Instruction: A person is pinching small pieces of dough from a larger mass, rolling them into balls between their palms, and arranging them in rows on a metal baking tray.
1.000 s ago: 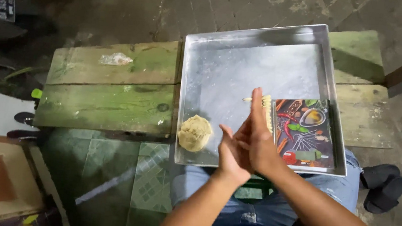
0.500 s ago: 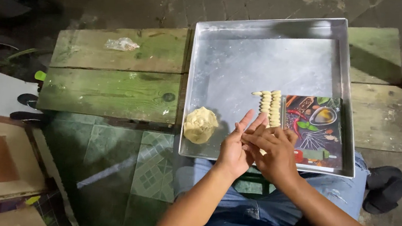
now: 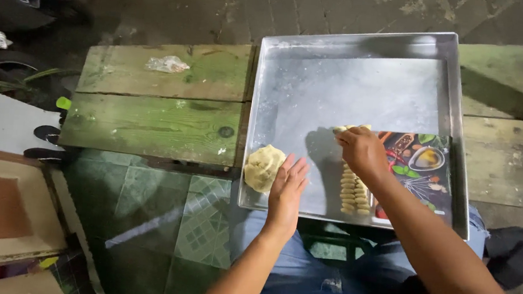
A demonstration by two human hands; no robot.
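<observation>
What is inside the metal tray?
The tray holds a dough ball, a row of small dough pieces and a printed mat. The right hand covers the row's far end; the left hand hovers beside the ball.

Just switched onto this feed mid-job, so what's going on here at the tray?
A seated person works over a square metal tray resting on a green wooden bench. The right hand sets a small dough piece at the far end of a row of dough pieces beside a printed mat. The left hand, open, is beside the dough ball in the tray's near corner.
</observation>
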